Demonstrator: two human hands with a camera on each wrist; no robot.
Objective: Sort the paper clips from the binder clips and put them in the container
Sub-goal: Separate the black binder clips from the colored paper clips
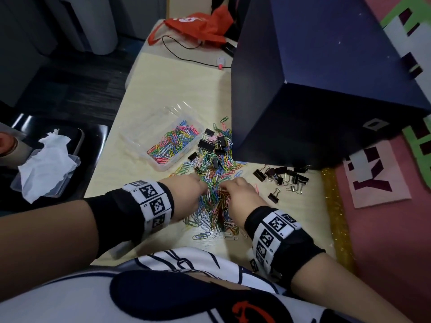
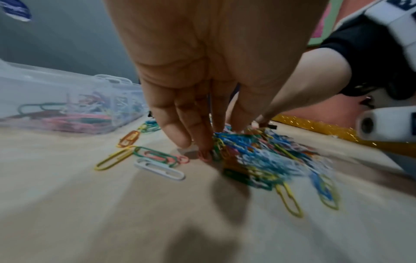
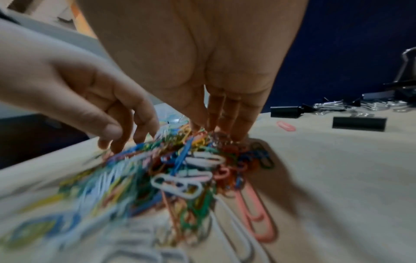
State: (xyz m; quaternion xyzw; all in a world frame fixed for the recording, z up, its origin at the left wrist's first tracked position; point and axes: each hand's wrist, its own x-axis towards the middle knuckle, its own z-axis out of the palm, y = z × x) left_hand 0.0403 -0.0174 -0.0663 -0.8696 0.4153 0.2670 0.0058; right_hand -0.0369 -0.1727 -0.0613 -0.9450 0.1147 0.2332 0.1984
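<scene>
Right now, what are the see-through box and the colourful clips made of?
The container looks like clear, glossy plastic: the clips inside show through its walls. The paper clips look like bent wire with a smooth coloured coating, probably plastic over metal; the metal itself isn't visible.

Little legible writing shows here: a large dark "Y" is cut on the pale paper sheet (image 1: 382, 176) lying on the pink surface past the right edge of the desk (image 1: 177, 89). Both wristbands, on the left wrist (image 1: 151, 203) and the right wrist (image 1: 272, 231), carry black-and-white square code markers with tiny characters beside them, too small to read. White print on the orange bag (image 1: 200, 24) at the desk's far end is blurred beyond reading.
</scene>
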